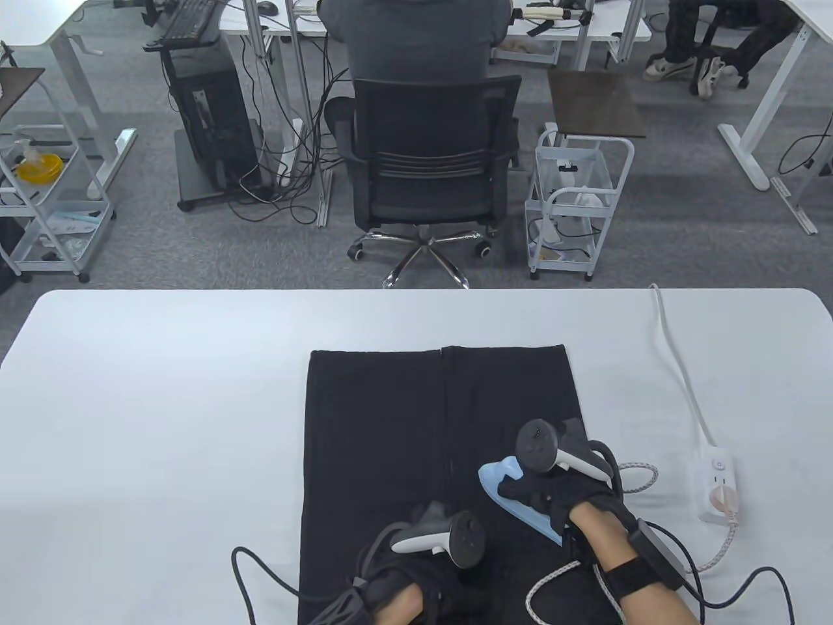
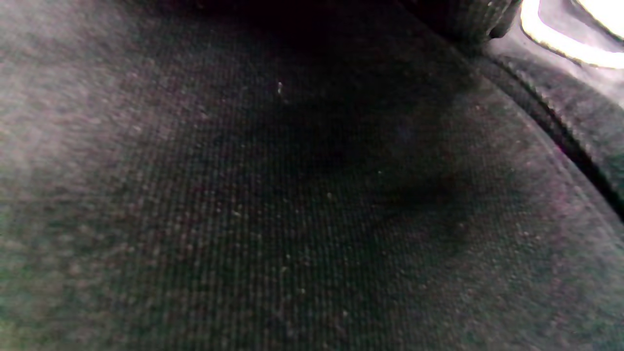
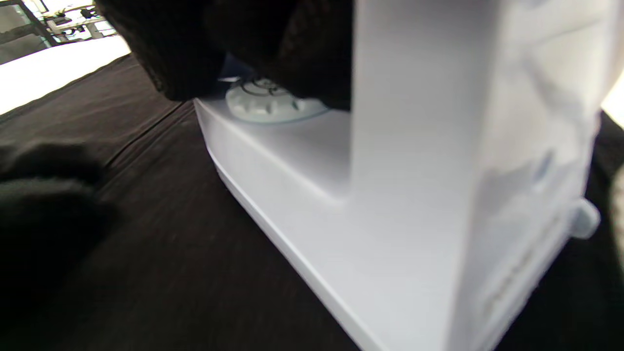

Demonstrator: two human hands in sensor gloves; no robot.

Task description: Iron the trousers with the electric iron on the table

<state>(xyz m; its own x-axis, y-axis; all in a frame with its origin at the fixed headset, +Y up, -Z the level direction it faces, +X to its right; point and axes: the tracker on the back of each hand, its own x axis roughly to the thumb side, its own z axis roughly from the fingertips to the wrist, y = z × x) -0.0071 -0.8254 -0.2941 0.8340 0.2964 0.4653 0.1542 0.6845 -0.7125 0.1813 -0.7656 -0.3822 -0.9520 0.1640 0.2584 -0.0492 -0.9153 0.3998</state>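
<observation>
Black trousers (image 1: pixel 377 443): laid flat on the white table (image 1: pixel 163 403), legs side by side, hems towards the far edge; the weave is seen close up and out of focus in the left wrist view.
Left hand (image 1: pixel 416 573): rested on the near part of the trousers, close to the seam between the two legs; it is largely hidden under its tracker (image 1: pixel 449 537), so whether the fingers lie flat or curled cannot be told.
Iron (image 1: pixel 514 498): pale blue and white, set sole-down on the right trouser leg, its tip pointed towards the far left; a ribbed dial (image 3: pixel 265 102) is seen on its body in the right wrist view.
Right hand (image 1: pixel 559 498): wrapped over the top of the iron, gloved fingers (image 3: pixel 312 58) curled round the handle just above the dial.
Braided cord (image 1: pixel 559 576): run from the back of the iron over the trousers near the right forearm, and looped out towards the right.
Power strip (image 1: pixel 716 485): placed on the table well to the right of the trousers, with a plug in it and a white cable (image 1: pixel 677 364) led to the far edge.
Office chair (image 1: pixel 426 156): seen beyond the table, with a seated person facing away.
</observation>
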